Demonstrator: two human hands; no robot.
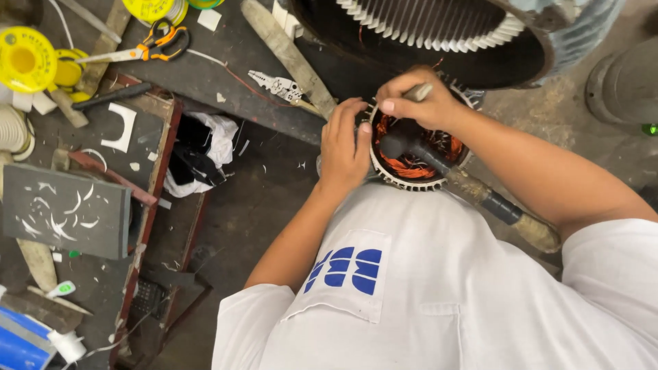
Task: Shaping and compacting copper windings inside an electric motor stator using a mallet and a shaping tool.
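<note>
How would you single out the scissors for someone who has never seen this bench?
Start at the dark workbench along the top left. The scissors lie there beside the yellow tape rolls, blades pointing left. Their orange-and-black loop handles set them apart from the white pliers further right.

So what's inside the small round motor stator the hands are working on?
Inside the small stator, orange copper windings line the bore, and a dark mallet head sits in it. The left hand and right hand cover the upper rim, hiding the slots there.
</note>
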